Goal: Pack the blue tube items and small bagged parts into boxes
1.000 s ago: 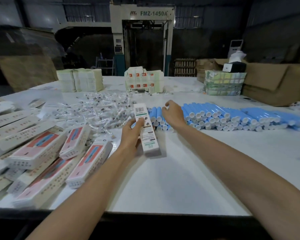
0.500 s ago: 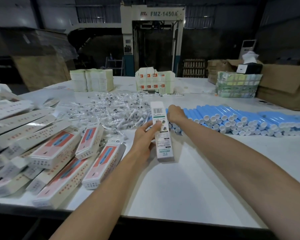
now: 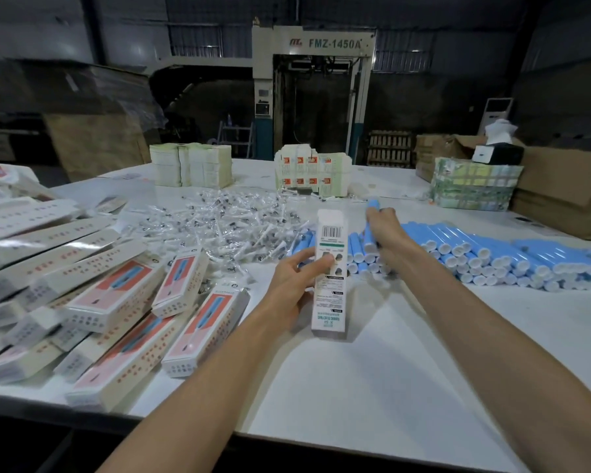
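Since a second ago the right hand [image 3: 384,230] has risen off the pile of blue tubes [image 3: 492,254] with one blue tube [image 3: 372,203] clamped in its curled fingers, tip poking above the fist. Head view: the left hand [image 3: 292,285] grips the long white box [image 3: 331,302] at centre, thumb on its face. Bagged parts [image 3: 226,227] lie at its 11 o'clock, the tube pile at 3 o'clock, and heaped boxes [image 3: 116,302] at 9 o'clock on the white table [image 3: 355,387].

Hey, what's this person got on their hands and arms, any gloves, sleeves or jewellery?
Nothing worn shows. The left hand and right hand are gloveless, with no watch, bracelet or ring visible. Both forearms are bare to the frame's edge, so no sleeves appear.
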### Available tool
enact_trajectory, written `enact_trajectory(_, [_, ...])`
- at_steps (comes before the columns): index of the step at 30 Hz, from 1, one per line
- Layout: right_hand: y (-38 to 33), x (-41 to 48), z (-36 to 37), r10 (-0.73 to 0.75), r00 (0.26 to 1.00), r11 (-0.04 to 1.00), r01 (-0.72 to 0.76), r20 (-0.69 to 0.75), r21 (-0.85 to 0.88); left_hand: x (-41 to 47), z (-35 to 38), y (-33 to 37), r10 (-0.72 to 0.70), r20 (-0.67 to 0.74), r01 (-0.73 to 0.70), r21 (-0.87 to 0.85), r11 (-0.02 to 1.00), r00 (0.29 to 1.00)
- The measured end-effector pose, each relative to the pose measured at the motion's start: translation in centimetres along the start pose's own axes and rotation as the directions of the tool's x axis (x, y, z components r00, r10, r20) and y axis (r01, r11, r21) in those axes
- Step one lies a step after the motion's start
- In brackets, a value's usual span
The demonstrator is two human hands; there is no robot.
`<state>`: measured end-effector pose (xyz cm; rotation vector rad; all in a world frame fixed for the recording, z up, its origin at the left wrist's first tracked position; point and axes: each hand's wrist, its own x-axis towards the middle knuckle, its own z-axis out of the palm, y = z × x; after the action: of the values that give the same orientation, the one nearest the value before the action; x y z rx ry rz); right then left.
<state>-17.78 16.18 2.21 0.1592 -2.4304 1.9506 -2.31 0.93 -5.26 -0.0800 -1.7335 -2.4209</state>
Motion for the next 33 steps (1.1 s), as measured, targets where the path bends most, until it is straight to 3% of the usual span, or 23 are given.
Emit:
enact_trajectory(3, [-1.4,-2.0,-3.1,-0.08,0.994,0.908,0.103,-0.075,0.406,0.2,0.2,-0.2,-0.001,0.044,0.0,0.026,1.0,0.999])
enact_trajectory(5, [-2.5,-3.5,-4.5,-0.203,0.978,0.727,0.178,-0.041,0.663,0.3,0.4,-0.3,-0.008,0.075,0.004,0.057,0.998,0.997])
enact_trajectory(7, [-3.2,-4.9,-5.0,-0.319,0.948,0.556,0.2,-0.015,0.806,0.3,0.6,-0.5,-0.015,0.107,0.007,0.08,0.997,0.994])
enact_trajectory(9, [-3.9,-6.2,-4.8,-0.378,0.926,0.516,0.223,-0.014,0.827,0.3,0.7,-0.5,-0.017,0.134,0.006,0.081,0.997,0.991])
enact_trajectory(14, [-4.0,-7.8,-3.7,-0.405,0.914,0.767,0.341,-0.002,0.544,0.2,0.7,-0.6,-0.01,0.155,-0.001,0.073,0.997,0.988])
enact_trajectory(18, [-3.5,-7.8,-4.3,-0.429,0.903,0.866,0.405,0.023,0.292,0.0,0.9,-0.5,-0.005,0.141,-0.006,0.083,0.997,0.99])
enact_trajectory(22, [-3.6,-7.2,-5.6,-0.478,0.877,0.878,0.479,0.046,0.004,-0.3,1.2,-0.3,-0.005,0.142,-0.008,0.09,0.996,0.99])
enact_trajectory(27, [-4.6,-6.7,-6.6,-0.492,0.841,0.834,0.53,0.226,-0.154,-0.7,1.3,-0.2,-0.014,0.124,-0.001,0.119,0.993,0.992])
enact_trajectory(33, [-4.8,-6.6,-6.1,-0.286,0.856,0.855,0.431,0.431,-0.288,-1.0,1.8,-0.2,-0.013,0.115,-0.001,0.123,0.992,0.993])
